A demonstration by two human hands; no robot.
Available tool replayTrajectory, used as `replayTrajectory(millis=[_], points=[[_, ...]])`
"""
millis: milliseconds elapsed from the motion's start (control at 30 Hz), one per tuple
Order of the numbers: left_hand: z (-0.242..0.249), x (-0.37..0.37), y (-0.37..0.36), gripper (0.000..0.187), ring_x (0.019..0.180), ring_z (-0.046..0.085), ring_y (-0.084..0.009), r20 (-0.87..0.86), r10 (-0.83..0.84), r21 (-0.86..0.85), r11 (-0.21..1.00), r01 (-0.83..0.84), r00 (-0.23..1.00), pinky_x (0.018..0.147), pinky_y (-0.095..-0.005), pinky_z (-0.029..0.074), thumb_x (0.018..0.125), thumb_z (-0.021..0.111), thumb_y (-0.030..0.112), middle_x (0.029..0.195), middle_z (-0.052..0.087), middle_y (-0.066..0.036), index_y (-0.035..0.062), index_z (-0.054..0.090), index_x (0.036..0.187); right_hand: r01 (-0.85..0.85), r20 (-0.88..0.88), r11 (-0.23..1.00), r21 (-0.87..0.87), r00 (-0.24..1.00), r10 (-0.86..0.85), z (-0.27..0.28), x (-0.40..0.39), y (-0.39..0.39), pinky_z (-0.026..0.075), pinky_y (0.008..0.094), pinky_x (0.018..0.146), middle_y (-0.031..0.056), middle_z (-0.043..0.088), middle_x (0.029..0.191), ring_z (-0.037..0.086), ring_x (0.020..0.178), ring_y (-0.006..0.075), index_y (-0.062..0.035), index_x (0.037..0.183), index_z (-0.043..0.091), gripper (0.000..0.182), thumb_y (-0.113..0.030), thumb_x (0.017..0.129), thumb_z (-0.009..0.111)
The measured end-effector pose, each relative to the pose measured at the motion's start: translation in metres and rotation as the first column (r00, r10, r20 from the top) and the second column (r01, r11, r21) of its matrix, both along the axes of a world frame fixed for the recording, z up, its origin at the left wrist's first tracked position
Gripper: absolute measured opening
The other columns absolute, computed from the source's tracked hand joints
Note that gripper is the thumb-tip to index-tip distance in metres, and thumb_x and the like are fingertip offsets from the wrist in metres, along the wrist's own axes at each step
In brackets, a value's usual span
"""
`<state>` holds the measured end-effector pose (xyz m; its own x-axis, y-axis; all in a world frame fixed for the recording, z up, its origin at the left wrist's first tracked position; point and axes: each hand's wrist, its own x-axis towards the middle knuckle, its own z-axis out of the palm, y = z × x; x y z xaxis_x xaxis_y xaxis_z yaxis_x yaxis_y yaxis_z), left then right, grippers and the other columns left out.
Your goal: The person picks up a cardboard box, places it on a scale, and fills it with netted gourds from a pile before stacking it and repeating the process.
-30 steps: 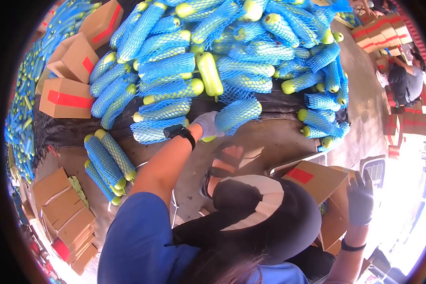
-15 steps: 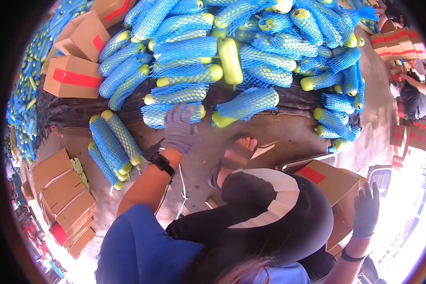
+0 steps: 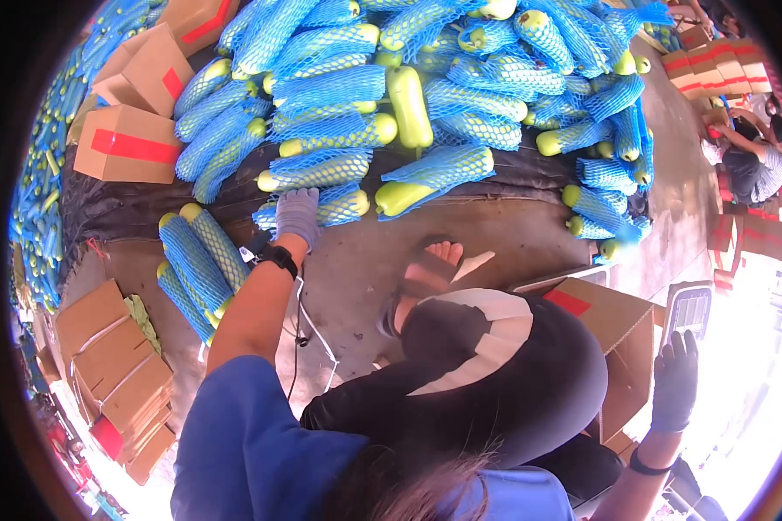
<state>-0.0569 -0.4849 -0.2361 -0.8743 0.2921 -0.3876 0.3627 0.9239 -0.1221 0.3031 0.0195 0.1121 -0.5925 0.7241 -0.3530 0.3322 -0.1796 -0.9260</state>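
My left hand point(image 3: 297, 215), in a grey-striped glove, has its fingers closed over a bottle gourd point(image 3: 343, 208) in a blue foam net sleeve, at the front edge of the pile. The glove hides part of that gourd. Beside it lies another gourd point(image 3: 408, 193) whose green end pokes out of its net. Above that, a bare gourd point(image 3: 410, 108) has no net around it. My right hand point(image 3: 674, 382), also gloved, is raised at the right with fingers extended and nothing in it, near a cardboard box point(image 3: 606, 317).
Several netted gourds point(image 3: 202, 260) lie on the floor to the left. Flattened cartons point(image 3: 117, 347) are stacked at lower left, and taped boxes point(image 3: 130, 143) stand beside the pile. A grey-framed panel point(image 3: 689, 313) stands at right. Another person point(image 3: 752, 156) sits among boxes farther back.
My left hand has moved slightly left and down, and its fingers have closed over the netted gourd. My right hand stays raised in much the same place. The view has shifted slightly.
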Motion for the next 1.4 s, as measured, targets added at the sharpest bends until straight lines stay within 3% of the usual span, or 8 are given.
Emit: replayTrajectory(millis=[167, 400, 533, 767, 900, 1033, 1133, 1400], points=[[0.058, -0.007, 0.006, 0.076, 0.124, 0.055, -0.0293, 0.035, -0.070, -0.009, 0.997, 0.071, 0.997, 0.107, -0.0419, 0.039, 0.075, 0.069, 0.065, 0.129, 0.061, -0.012, 0.0118, 0.059, 0.128, 0.078, 0.000, 0.996, -0.034, 0.997, -0.078, 0.005, 0.027, 0.009, 0.044, 0.0296, 0.101, 0.0086, 0.045, 0.146, 0.051, 0.115, 0.0135, -0.0080, 0.152, 0.033, 0.049, -0.023, 0.106, 0.041], [0.052, -0.072, -0.010, 0.049, 0.105, 0.064, -0.0312, -0.114, 0.264, 0.225, 0.946, -0.234, 0.958, 0.092, -0.0434, 0.048, 0.086, 0.065, 0.052, 0.112, 0.067, -0.014, 0.0111, 0.068, 0.113, 0.229, 0.083, 0.971, 0.063, 0.969, -0.234, 0.012, 0.052, 0.002, 0.048, 0.0251, 0.095, 0.0083, 0.046, 0.146, 0.054, 0.109, 0.0103, -0.0091, 0.151, 0.036, 0.048, -0.027, 0.106, 0.042], [0.049, -0.121, -0.008, 0.053, 0.116, 0.056, -0.0326, -0.394, 0.306, 0.421, 0.898, -0.126, 0.867, 0.095, -0.0459, 0.046, 0.080, 0.073, 0.036, 0.123, 0.059, -0.012, 0.0142, 0.057, 0.126, 0.171, 0.014, 0.984, 0.048, 0.985, -0.172, 0.003, 0.076, 0.025, 0.046, 0.0300, 0.093, 0.0098, 0.046, 0.145, 0.052, 0.113, 0.0153, -0.0094, 0.150, 0.037, 0.056, -0.035, 0.102, 0.050], [0.086, -0.225, 0.000, 0.093, 0.131, 0.046, -0.0358, -0.474, 0.626, 0.546, 0.761, -0.352, 0.620, 0.110, -0.0429, 0.039, 0.068, 0.085, 0.038, 0.141, 0.046, -0.020, 0.0092, 0.039, 0.144, 0.314, 0.082, 0.947, 0.068, 0.944, -0.319, 0.009, 0.051, 0.012, 0.051, 0.0228, 0.081, 0.0043, 0.057, 0.129, 0.058, 0.098, 0.0083, -0.0112, 0.145, 0.044, 0.045, -0.028, 0.104, 0.048], [0.098, -0.248, 0.013, 0.084, 0.126, 0.050, -0.0349, -0.448, 0.730, 0.636, 0.666, -0.390, 0.517, 0.107, -0.0432, 0.042, 0.068, 0.086, 0.036, 0.137, 0.051, -0.020, 0.0069, 0.049, 0.137, 0.274, 0.050, 0.962, 0.023, 0.960, -0.274, -0.005, 0.056, 0.029, 0.052, 0.0300, 0.081, 0.0086, 0.060, 0.126, 0.061, 0.096, 0.0158, -0.0080, 0.142, 0.047, 0.046, -0.027, 0.101, 0.055], [0.062, -0.233, 0.024, 0.063, 0.120, 0.055, -0.0310, -0.301, 0.194, 0.720, 0.689, 0.089, 0.934, 0.101, -0.0417, 0.044, 0.070, 0.083, 0.038, 0.128, 0.059, -0.013, 0.0071, 0.064, 0.121, 0.266, 0.042, 0.963, 0.033, 0.963, -0.268, -0.007, 0.045, 0.025, 0.052, 0.0272, 0.079, 0.0085, 0.061, 0.121, 0.061, 0.094, 0.0143, -0.0054, 0.139, 0.048, 0.043, -0.024, 0.101, 0.055], [0.045, -0.213, 0.044, 0.066, 0.121, 0.053, -0.0309, -0.335, -0.043, 0.475, 0.855, 0.208, 0.941, 0.103, -0.0425, 0.042, 0.070, 0.082, 0.042, 0.127, 0.058, -0.013, 0.0079, 0.063, 0.123, 0.235, 0.088, 0.969, 0.078, 0.966, -0.242, -0.003, 0.032, 0.017, 0.052, 0.0264, 0.078, 0.0087, 0.061, 0.119, 0.061, 0.093, 0.0143, -0.0042, 0.138, 0.049, 0.042, -0.023, 0.101, 0.055], [0.069, -0.174, 0.086, 0.076, 0.123, 0.048, -0.0268, -0.290, -0.045, 0.058, 0.996, 0.065, 0.956, 0.106, -0.0453, 0.037, 0.066, 0.084, 0.043, 0.128, 0.053, -0.009, 0.0129, 0.051, 0.128, 0.187, 0.001, 0.982, 0.041, 0.982, -0.187, -0.006, 0.028, 0.014, 0.051, 0.0252, 0.075, 0.0089, 0.063, 0.108, 0.060, 0.088, 0.0136, -0.0023, 0.133, 0.052, 0.040, -0.021, 0.098, 0.060]])
